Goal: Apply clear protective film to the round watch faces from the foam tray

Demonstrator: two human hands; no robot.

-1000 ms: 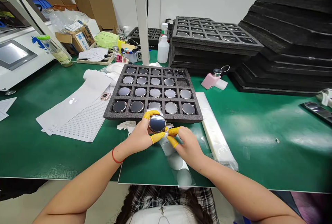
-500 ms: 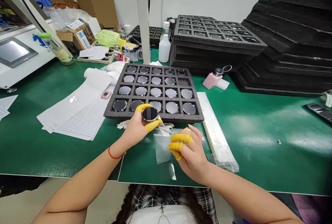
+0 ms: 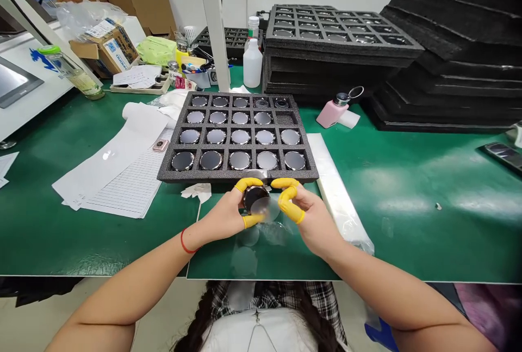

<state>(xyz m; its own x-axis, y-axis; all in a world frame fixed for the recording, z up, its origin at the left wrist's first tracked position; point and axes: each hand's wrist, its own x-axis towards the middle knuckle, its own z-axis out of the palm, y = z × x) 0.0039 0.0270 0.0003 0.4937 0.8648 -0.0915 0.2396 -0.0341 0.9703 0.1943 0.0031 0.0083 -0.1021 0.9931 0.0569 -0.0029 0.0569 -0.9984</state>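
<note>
My left hand (image 3: 228,211), with yellow finger cots on thumb and forefinger, grips a round strapless watch head (image 3: 253,196) by its edge, its dark face toward me. Close on the right, my right hand (image 3: 313,215) has its yellow-capped fingers pinched at a clear film (image 3: 272,210). A round part of this film overlaps the lower right of the watch face; whether it touches the glass I cannot tell. More faint clear discs (image 3: 244,261) show below the hands. Just beyond them lies a black foam tray (image 3: 191,176) holding rows of similar watch heads.
Papers (image 3: 122,189) and a small pink square watch (image 3: 160,146) lie left of the tray. To its right are a white plastic-wrapped pack (image 3: 338,194) and a pink pump bottle (image 3: 333,111). Foam trays (image 3: 338,54) are stacked behind, beside a white bottle (image 3: 253,63).
My left hand has moved right and slightly down with the watch head. My right hand has come up beside it, and clear film now overlaps the watch face. The view has shifted slightly.
</note>
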